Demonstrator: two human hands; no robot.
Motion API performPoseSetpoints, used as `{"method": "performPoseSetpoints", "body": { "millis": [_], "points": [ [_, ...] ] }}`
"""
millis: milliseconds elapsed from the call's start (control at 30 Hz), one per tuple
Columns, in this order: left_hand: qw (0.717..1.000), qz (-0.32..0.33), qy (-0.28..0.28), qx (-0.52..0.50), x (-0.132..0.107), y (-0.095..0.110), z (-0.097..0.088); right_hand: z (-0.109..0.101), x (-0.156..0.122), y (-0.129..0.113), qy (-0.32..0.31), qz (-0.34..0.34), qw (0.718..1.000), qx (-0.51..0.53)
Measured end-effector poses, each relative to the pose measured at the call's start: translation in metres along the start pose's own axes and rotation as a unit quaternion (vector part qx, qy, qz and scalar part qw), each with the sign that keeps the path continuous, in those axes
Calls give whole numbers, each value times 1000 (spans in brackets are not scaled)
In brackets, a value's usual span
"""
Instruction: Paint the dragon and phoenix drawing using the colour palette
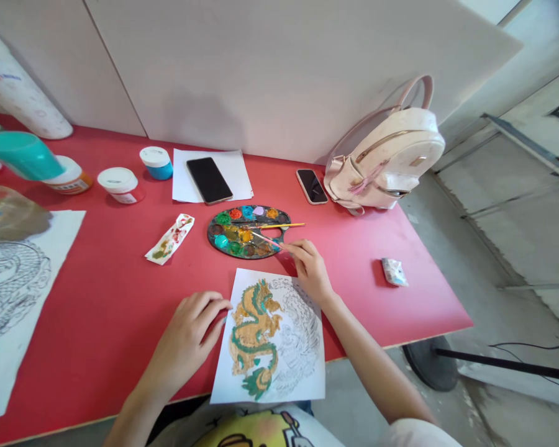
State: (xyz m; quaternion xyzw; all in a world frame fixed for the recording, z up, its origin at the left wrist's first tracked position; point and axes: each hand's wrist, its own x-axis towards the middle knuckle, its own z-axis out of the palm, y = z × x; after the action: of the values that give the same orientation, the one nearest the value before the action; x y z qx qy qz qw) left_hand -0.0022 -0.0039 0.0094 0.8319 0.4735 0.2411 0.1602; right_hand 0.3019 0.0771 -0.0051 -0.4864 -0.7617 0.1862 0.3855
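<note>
A slim pink paintbrush (266,239) is pinched in my right hand (313,268), its tip over the orange-yellow paint on the oval palette (209,243). Wells of green, red, blue, lilac and brown paint fill that palette. A second brush, with a yellow handle (295,225), lies across it near the thumb hole. Below is a white sheet with a line drawing (302,360), and on its left half a dragon (258,332) is painted gold and green. My left hand (190,329) rests at the sheet's left edge, fingers bent and apart, holding nothing.
Left of the palette lies a paint-stained folded tissue (170,239). Paint jars (120,185) stand behind it. One phone (209,180) lies on white paper, another phone (312,186) beside a pink backpack (386,155). A small packet (394,272) sits right; another drawing (9,298) lies left.
</note>
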Motion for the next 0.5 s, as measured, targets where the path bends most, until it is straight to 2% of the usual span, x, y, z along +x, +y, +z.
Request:
{"method": "performPoseSetpoints", "body": {
  "millis": [233, 367, 500],
  "points": [
    [1000, -2, -6, -4, 2, 1, -1, -9, 3, -6, 20, 28, 994, 107],
    [1000, -10, -8, -12, 1, 0, -1, -25, 0, -25, 45, 42, 981, 182],
    [999, -23, -13, -18, 2, 1, -2, -39, -15, -49, 85, 65, 965, 240]
  ]
}}
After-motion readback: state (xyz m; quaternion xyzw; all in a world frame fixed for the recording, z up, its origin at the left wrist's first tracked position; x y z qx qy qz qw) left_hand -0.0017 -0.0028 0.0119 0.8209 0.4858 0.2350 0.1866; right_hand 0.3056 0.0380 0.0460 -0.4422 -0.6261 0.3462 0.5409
